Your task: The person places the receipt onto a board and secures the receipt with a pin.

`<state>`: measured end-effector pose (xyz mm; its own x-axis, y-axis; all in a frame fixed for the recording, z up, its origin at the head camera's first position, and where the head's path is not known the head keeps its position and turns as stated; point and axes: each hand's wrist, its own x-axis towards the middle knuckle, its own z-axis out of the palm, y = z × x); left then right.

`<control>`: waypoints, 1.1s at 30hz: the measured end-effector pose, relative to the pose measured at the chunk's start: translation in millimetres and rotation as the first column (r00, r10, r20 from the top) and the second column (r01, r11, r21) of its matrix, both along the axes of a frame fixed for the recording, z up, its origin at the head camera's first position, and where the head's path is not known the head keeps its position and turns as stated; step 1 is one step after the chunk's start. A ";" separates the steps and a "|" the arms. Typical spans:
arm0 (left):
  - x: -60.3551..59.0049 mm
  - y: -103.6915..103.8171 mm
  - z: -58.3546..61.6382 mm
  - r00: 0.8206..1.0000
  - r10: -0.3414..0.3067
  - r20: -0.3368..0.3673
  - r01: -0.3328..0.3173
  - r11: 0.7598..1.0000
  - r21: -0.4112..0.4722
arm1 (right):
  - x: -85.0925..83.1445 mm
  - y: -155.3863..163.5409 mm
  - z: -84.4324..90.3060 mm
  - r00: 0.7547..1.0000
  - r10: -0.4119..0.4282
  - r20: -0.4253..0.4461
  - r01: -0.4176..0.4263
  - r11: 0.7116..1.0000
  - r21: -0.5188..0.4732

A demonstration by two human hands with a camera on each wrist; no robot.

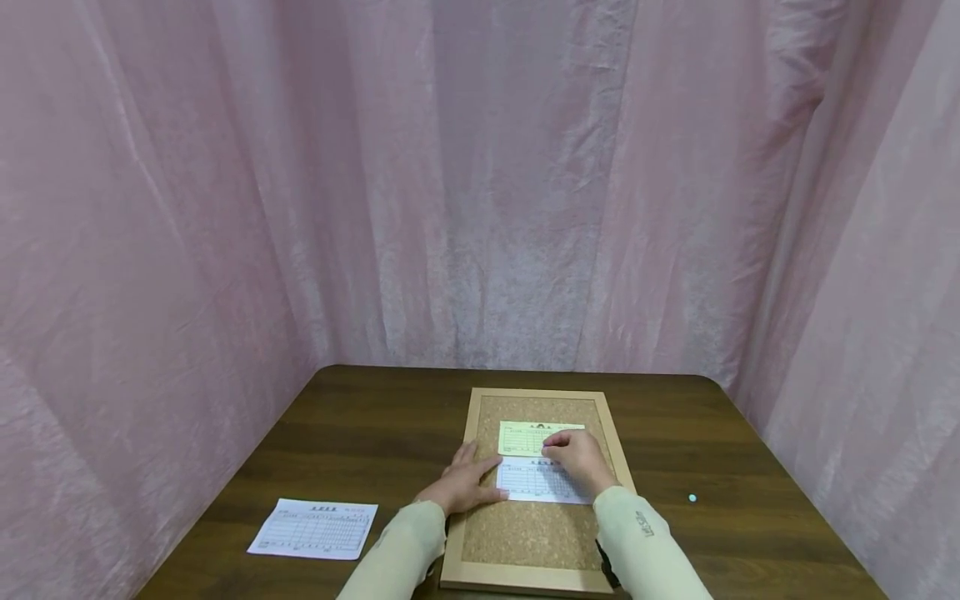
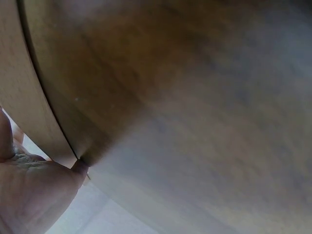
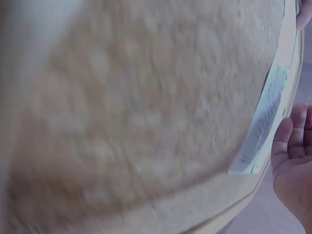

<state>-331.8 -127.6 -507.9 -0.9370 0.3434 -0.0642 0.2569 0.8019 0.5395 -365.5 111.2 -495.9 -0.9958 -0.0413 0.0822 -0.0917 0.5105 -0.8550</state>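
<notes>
A wood-framed cork board (image 1: 532,533) lies on the table with a yellow form (image 1: 517,437) and, just below it, a white form (image 1: 525,479). My left hand (image 1: 467,482) rests spread over the board's left frame, its fingertips at the left edges of the papers. With thumb and fingertips, my right hand (image 1: 581,458) pinches a small purple thumbtack, mostly hidden, where the yellow form meets the white one. The right hand and wrist cover part of both forms. In the right wrist view the white form (image 3: 263,122) shows at a slant beside the right hand (image 3: 295,165).
Another white form (image 1: 315,529) lies on the dark wooden table (image 1: 360,442) at the left. A small light-blue round piece (image 1: 692,497) sits on the table right of the board. Pink curtains (image 1: 525,183) hang behind the table and along both sides.
</notes>
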 end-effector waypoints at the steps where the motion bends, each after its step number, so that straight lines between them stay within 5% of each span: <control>1: -0.1 0.3 0.4 1.000 0.001 0.003 -0.001 1.000 -0.001 | -1.4 1.1 0.8 1.000 0.013 0.004 -0.013 1.000 0.008; 9: -1.7 1.3 -1.1 1.000 -0.007 -0.001 0.007 1.000 -0.006 | -9.2 10.3 1.5 0.996 0.083 0.029 -0.085 0.992 0.095; 33: -2.0 0.2 -1.7 1.000 0.009 0.001 -0.009 1.000 -0.009 | -7.7 6.9 -9.7 0.996 0.092 0.015 -0.093 0.981 0.168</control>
